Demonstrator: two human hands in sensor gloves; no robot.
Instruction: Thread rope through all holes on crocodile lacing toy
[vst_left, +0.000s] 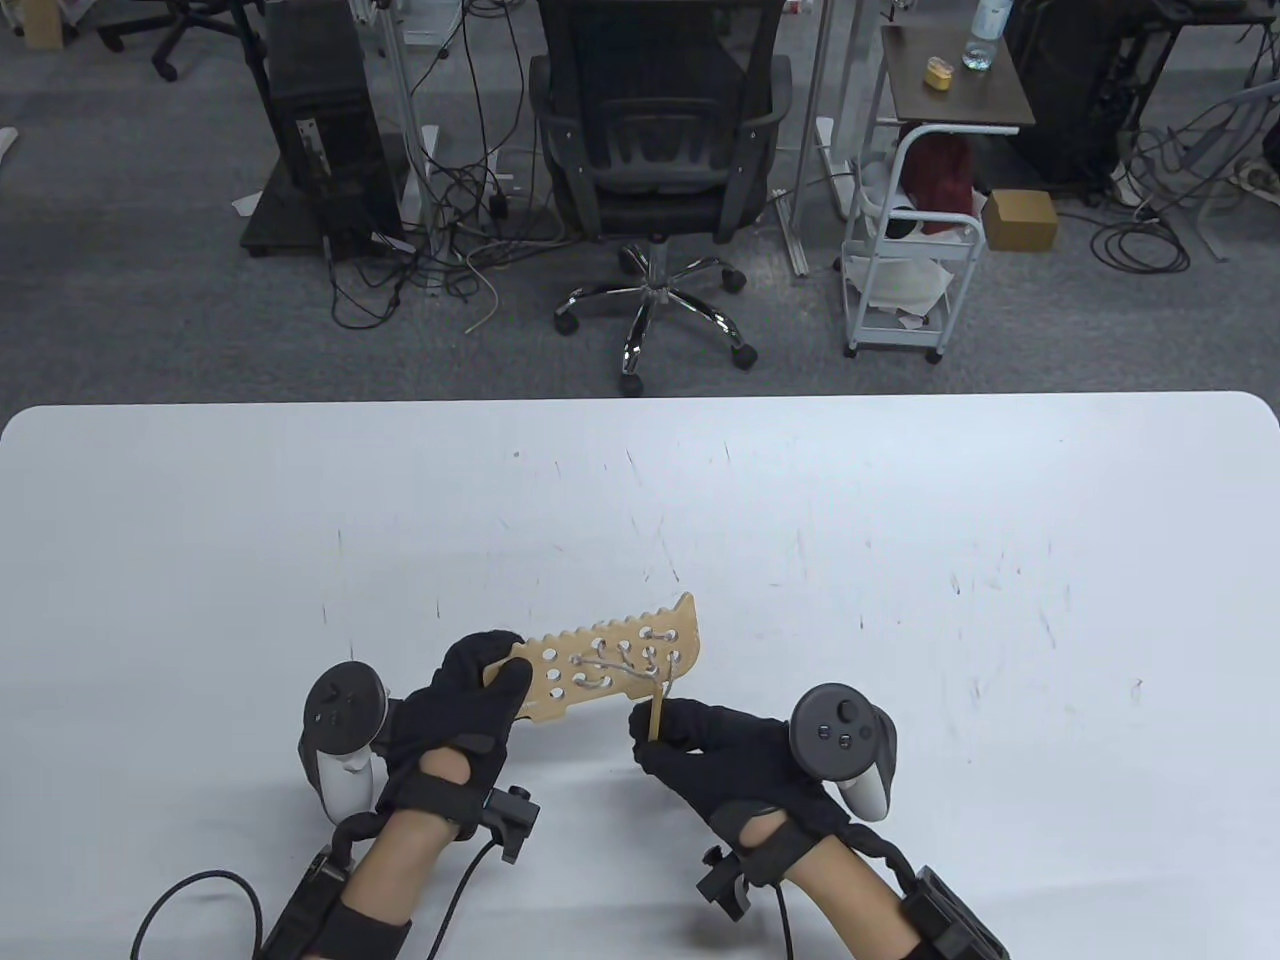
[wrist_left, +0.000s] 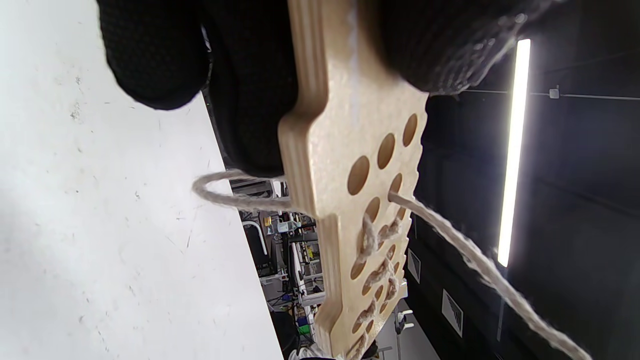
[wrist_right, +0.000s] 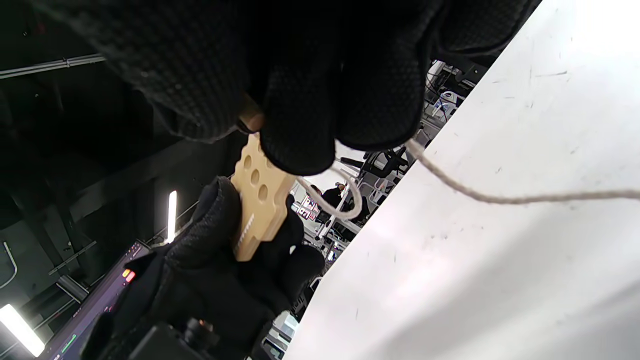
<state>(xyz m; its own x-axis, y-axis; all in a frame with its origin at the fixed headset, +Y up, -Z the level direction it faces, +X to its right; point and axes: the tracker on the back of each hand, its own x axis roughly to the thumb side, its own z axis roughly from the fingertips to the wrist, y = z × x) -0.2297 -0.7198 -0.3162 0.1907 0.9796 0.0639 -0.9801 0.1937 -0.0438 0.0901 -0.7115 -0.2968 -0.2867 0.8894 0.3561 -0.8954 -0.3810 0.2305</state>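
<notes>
The wooden crocodile board (vst_left: 610, 665) is held above the table, toothed edge away from me. My left hand (vst_left: 500, 680) grips its narrow left end; that grip also shows in the left wrist view (wrist_left: 280, 75). A pale rope (vst_left: 615, 668) is laced through several holes near the right end. My right hand (vst_left: 655, 738) pinches the rope's wooden needle (vst_left: 655, 712) just below the board's lower edge. In the left wrist view the rope (wrist_left: 450, 235) leaves one hole of the board (wrist_left: 350, 165) and a loop hangs under it. In the right wrist view my fingers (wrist_right: 300, 100) hide most of the needle; the rope (wrist_right: 500, 197) trails over the table.
The white table (vst_left: 900, 560) stretches wide around and beyond both hands. Behind its far edge stand an office chair (vst_left: 655, 150) and a white cart (vst_left: 910, 250) on the floor.
</notes>
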